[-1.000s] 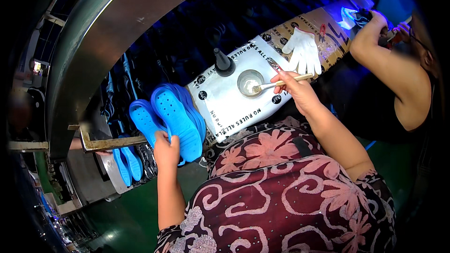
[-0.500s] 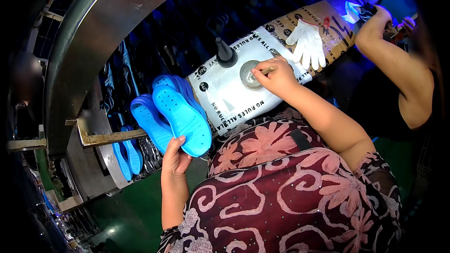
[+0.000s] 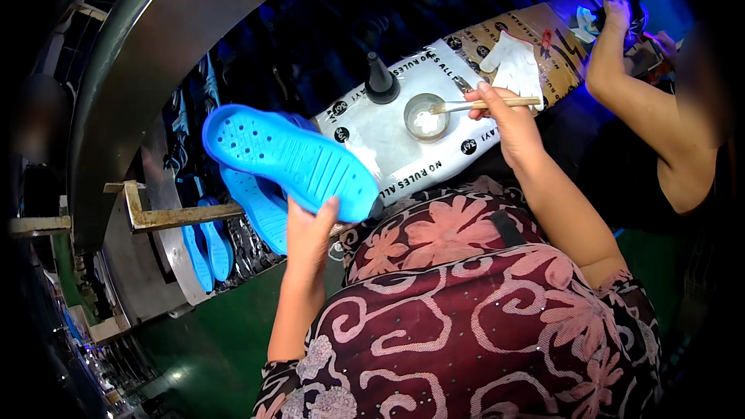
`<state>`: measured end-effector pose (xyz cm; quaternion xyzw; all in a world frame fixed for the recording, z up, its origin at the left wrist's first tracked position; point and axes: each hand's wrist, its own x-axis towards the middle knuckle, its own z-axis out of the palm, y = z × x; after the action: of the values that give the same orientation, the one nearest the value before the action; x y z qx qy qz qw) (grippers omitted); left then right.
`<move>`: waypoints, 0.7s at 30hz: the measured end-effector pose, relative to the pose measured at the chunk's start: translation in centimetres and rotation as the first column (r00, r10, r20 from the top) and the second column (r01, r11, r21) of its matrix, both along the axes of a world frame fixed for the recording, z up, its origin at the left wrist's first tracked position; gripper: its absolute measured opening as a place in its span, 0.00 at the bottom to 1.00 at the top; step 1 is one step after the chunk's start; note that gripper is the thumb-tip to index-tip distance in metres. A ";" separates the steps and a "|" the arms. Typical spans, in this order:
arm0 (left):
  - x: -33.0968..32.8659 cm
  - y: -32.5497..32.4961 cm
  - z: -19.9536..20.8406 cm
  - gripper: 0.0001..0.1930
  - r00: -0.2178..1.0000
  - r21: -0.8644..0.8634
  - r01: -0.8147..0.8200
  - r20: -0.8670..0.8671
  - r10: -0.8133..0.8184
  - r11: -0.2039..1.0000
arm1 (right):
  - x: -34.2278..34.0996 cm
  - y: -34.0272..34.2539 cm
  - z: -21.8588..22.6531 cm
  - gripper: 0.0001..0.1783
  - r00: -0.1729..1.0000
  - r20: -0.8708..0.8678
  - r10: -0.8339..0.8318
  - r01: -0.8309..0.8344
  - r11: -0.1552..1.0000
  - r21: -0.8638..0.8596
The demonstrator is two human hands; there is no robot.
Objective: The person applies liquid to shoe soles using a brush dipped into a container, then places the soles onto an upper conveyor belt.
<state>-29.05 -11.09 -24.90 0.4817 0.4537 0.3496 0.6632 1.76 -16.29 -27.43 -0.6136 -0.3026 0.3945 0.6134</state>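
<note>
A bright blue moulded shoe sole [image 3: 299,161], with round holes at one end and grooves along the other, is raised and tilted in my left hand [image 3: 309,234]. My thumb lies against its near edge. On the white plastic-covered board, a small round cup [image 3: 409,126] holds a whitish substance. My right hand [image 3: 506,118] grips a flat brush [image 3: 508,102] by its wooden handle, and the bristles are over the cup's rim. Another blue sole [image 3: 260,206] rests under the raised one, partly hidden by it and by my hand.
A black cone-shaped bottle [image 3: 382,81] stands behind the cup. Beyond lies a white glove [image 3: 516,68] on brown cardboard [image 3: 560,54]. Two more blue soles [image 3: 216,244] lie at the left near a wooden bar [image 3: 186,217]. A co-worker's arm [image 3: 640,101] reaches in at the right.
My left hand has lifted the blue sole and swung it rightward, closer to the board. The right hand has drawn back rightward from the cup, and the brush now lies more level.
</note>
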 end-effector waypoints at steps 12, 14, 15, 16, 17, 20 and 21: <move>4.4 -0.3 0.9 0.22 0.960 0.559 -0.050 -0.201 0.194 0.827 | -5.8 -1.9 6.6 0.10 0.777 0.615 0.132 -0.381 0.876 0.294; 4.4 -0.5 0.8 0.19 0.966 0.571 -0.060 -0.173 0.192 0.819 | -6.2 -1.6 6.1 0.09 0.754 0.649 0.098 -0.388 0.864 0.321; 4.4 -0.5 0.8 0.19 0.965 0.570 -0.061 -0.175 0.194 0.819 | -6.3 -1.6 5.9 0.08 0.729 0.681 0.066 -0.400 0.848 0.347; 4.4 -0.6 0.9 0.18 0.965 0.583 -0.060 -0.174 0.197 0.810 | -6.5 -1.7 5.8 0.08 0.750 0.654 0.099 -0.387 0.867 0.313; 4.4 -0.7 1.1 0.17 0.964 0.595 -0.059 -0.174 0.200 0.801 | -6.6 -1.6 5.8 0.08 0.751 0.652 0.102 -0.389 0.867 0.312; 4.4 -0.8 2.1 0.15 0.966 0.591 -0.062 -0.167 0.197 0.804 | -6.8 -1.6 6.1 0.08 0.620 0.784 0.045 -0.436 0.850 0.297; 4.5 -0.8 2.1 0.15 0.966 0.589 -0.061 -0.168 0.196 0.806 | -6.6 -1.7 6.1 0.08 0.620 0.783 0.046 -0.435 0.851 0.295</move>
<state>-24.60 -11.85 -22.79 0.6641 0.4284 0.4597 0.4051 -4.86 -18.02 -21.28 -0.5098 -0.6942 0.1031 0.4977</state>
